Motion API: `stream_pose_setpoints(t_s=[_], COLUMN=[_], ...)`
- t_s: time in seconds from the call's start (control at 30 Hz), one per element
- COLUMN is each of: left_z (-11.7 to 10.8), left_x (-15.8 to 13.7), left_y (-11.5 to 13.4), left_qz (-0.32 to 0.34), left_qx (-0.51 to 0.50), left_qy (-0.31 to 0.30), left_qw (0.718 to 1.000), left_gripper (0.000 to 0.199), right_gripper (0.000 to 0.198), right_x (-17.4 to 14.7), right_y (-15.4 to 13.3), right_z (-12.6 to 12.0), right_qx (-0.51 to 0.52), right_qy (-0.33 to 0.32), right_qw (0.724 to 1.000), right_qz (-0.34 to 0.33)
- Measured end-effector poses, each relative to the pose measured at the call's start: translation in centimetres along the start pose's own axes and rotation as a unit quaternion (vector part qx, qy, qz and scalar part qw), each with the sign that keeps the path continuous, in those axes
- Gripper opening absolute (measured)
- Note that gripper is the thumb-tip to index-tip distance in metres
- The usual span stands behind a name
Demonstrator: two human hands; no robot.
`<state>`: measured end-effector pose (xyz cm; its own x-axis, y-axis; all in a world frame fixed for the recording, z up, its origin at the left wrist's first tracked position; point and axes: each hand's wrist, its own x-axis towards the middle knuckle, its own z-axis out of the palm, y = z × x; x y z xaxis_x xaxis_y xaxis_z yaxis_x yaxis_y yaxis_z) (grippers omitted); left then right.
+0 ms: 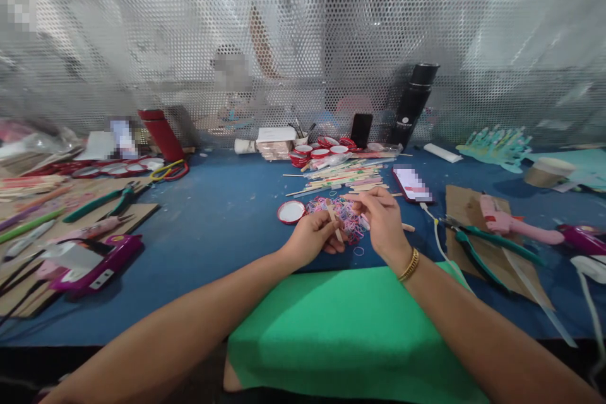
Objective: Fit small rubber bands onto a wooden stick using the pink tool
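Note:
My left hand [312, 238] is closed around a short, pale wooden craft stick [334, 225], which slants upward from the fingers. Facing it a little to the right, my right hand [381, 218] has thumb and fingers pinched together; whatever is between them is too small to make out. Beneath and behind both hands lies a pile of small pink and purple rubber bands [353, 221]. One loose rubber band [358, 252] rests in front of the pile. To the left of the pile is a round red-rimmed lid [291, 212] with a white inside.
Behind the hands lie many wooden sticks [341, 178] and red-rimmed lids [319, 153]. A phone [411, 184] with a cable, green-handled pliers [487, 259] and a pink glue gun [516, 224] are at right. More pliers [101, 202] lie left. Green cloth [350, 328] covers the front.

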<state>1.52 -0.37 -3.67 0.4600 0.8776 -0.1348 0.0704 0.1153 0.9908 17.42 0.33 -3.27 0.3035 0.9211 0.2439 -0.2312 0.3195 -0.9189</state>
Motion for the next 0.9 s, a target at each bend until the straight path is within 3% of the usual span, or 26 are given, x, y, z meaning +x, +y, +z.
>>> stream_pose_setpoints(t_s=[0.17,0.33,0.53,0.77,0.83,0.9], left_z=[0.0,-0.1,-0.1,-0.2,-0.2,-0.2], left_x=[-0.2,-0.4,-0.9,-1.0,-1.0,-1.0], left_y=[0.2,0.5,0.9,1.1,1.2,1.4], left_qz=[-0.002,0.008,0.029,0.029,0.039,0.053], left_qx=[-0.008,-0.001,0.005,-0.003,0.004,0.007], left_qy=[0.008,0.008,0.0,0.005,0.011,0.019], left_qw=[1.0,1.0,1.0,1.0,0.999,0.998], left_gripper=[0.046,0.046,0.044,0.042,0.041,0.039], right_gripper=[0.014,0.016,0.017,0.023,0.024,0.02], right_x=[1.2,1.7,2.0,1.7,1.6,1.6], right_y=[-1.4,-2.5,-3.9,-2.9,-2.5,-2.3], right_z=[-1.3,-2.1,-2.4,-2.9,-3.7,-4.7], right_qx=[0.072,0.055,-0.03,-0.101,-0.154,-0.248], right_qy=[0.065,0.056,-0.028,-0.06,-0.12,-0.194], right_qw=[0.995,0.996,0.999,0.993,0.98,0.944], right_qz=[-0.02,-0.031,-0.002,-0.004,-0.031,-0.102])
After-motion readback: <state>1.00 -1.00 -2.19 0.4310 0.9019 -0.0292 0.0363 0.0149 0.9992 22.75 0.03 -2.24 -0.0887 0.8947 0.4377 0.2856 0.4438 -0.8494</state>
